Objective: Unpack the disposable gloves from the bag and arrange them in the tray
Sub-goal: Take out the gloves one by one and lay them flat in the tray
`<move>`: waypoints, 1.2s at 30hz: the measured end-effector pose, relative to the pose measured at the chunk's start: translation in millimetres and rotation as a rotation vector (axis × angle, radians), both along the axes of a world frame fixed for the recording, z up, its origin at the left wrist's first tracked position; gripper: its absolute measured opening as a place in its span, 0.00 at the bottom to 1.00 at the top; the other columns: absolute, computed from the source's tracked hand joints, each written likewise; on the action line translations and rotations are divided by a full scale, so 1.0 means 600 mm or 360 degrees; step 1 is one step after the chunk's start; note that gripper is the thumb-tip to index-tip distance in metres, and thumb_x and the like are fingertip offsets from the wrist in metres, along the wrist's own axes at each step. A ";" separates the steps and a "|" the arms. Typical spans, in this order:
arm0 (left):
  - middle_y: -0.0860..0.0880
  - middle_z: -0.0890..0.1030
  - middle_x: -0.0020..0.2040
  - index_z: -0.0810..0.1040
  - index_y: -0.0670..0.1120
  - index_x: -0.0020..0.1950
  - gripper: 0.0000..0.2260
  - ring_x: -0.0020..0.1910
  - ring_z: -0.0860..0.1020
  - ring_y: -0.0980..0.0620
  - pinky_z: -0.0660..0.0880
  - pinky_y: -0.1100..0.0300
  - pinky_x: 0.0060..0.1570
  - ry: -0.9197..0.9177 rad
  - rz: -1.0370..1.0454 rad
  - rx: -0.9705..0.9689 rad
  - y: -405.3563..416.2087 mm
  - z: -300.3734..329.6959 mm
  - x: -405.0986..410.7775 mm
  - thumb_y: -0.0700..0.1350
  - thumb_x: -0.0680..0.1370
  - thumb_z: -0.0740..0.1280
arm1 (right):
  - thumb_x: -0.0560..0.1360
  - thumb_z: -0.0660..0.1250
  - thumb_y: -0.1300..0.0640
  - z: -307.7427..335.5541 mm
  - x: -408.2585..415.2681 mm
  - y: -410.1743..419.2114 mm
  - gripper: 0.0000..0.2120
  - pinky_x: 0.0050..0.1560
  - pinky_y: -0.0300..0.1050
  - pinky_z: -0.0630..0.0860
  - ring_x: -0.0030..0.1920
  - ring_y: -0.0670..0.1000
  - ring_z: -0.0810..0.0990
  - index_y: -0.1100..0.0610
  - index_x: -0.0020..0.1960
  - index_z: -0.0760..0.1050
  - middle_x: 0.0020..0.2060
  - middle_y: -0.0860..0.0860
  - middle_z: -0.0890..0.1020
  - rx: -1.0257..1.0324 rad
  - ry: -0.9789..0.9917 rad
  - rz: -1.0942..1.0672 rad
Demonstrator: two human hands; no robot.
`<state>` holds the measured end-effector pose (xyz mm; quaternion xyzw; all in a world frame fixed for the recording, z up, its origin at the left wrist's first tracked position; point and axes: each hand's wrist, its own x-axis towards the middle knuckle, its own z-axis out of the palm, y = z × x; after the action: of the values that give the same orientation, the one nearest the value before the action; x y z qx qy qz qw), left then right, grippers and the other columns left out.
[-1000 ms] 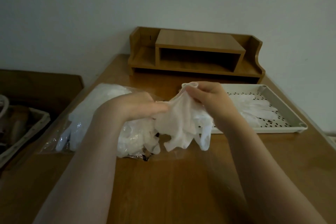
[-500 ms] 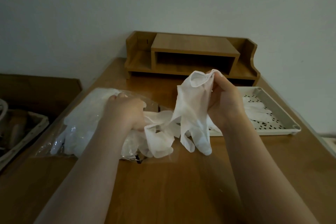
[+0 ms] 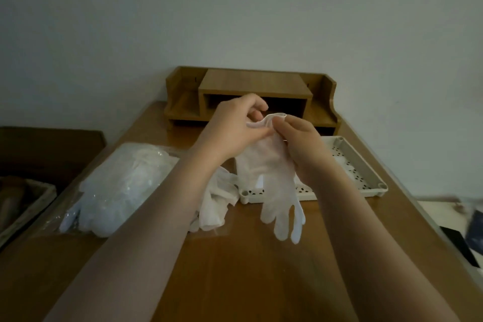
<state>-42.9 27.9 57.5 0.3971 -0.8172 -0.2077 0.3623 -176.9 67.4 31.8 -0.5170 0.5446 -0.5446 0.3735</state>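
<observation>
Left hand (image 3: 231, 129): pinches the cuff of one disposable glove (image 3: 275, 185), likely to spread the opening flat.
Right hand (image 3: 304, 146): pinches the same cuff from the other side, so the glove hangs fingers-down and straightens under its own weight.
Glove's place: held above the desk (image 3: 235, 269), in front of the tray's near edge.
Tray (image 3: 366, 165): perforated, on the right of the desk, a few gloves already lying in it.
Bag (image 3: 117, 185): clear plastic, on the left, most gloves inside, some spilling from its mouth.
Step, as I judge: flattening before laying in the tray.
</observation>
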 end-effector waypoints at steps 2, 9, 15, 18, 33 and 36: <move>0.57 0.77 0.41 0.77 0.50 0.51 0.06 0.39 0.75 0.61 0.70 0.74 0.36 -0.0056 0.0043 -0.0026 -0.009 -0.004 -0.014 0.47 0.75 0.70 | 0.80 0.59 0.51 -0.003 -0.014 0.003 0.14 0.50 0.55 0.76 0.43 0.61 0.78 0.55 0.47 0.81 0.43 0.62 0.81 0.0024 0.0069 -0.0036; 0.53 0.79 0.45 0.77 0.49 0.51 0.04 0.44 0.77 0.58 0.72 0.67 0.41 0.0582 0.0125 0.0405 -0.028 -0.027 -0.037 0.43 0.79 0.64 | 0.74 0.69 0.51 0.006 -0.093 0.017 0.16 0.49 0.57 0.81 0.46 0.61 0.83 0.64 0.50 0.80 0.45 0.61 0.83 0.0218 0.0296 0.0257; 0.43 0.73 0.47 0.68 0.44 0.45 0.04 0.48 0.74 0.43 0.71 0.50 0.50 0.1158 0.0029 0.1295 -0.049 -0.072 -0.060 0.36 0.72 0.60 | 0.77 0.66 0.52 -0.012 -0.167 0.005 0.08 0.49 0.51 0.79 0.43 0.55 0.81 0.54 0.43 0.81 0.41 0.53 0.83 0.0362 0.0086 0.0139; 0.43 0.76 0.41 0.72 0.41 0.52 0.12 0.37 0.77 0.46 0.75 0.54 0.41 0.1211 -0.0238 0.1870 -0.053 -0.078 -0.069 0.47 0.73 0.63 | 0.77 0.65 0.49 -0.008 -0.187 0.000 0.10 0.45 0.47 0.79 0.40 0.52 0.80 0.50 0.39 0.80 0.38 0.49 0.81 0.0371 0.0374 0.0166; 0.47 0.81 0.52 0.76 0.46 0.57 0.11 0.49 0.81 0.51 0.80 0.56 0.47 -0.0088 -0.0093 0.1444 -0.091 -0.113 -0.138 0.40 0.75 0.69 | 0.77 0.63 0.46 -0.019 -0.230 -0.104 0.15 0.45 0.44 0.76 0.41 0.52 0.80 0.56 0.48 0.81 0.44 0.53 0.83 0.0656 0.1423 0.0336; 0.45 0.80 0.51 0.73 0.42 0.65 0.16 0.45 0.80 0.50 0.79 0.59 0.39 -0.0175 0.0138 0.1231 -0.110 -0.123 -0.133 0.40 0.77 0.67 | 0.75 0.65 0.42 -0.034 -0.247 -0.113 0.19 0.51 0.46 0.75 0.47 0.54 0.80 0.58 0.52 0.80 0.47 0.53 0.82 0.0868 0.1673 0.0471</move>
<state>-122.6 -38.0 -16.5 0.5490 -0.6794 -0.4632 0.1500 -324.8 -0.3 11.3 -0.6726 0.6982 0.0002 0.2454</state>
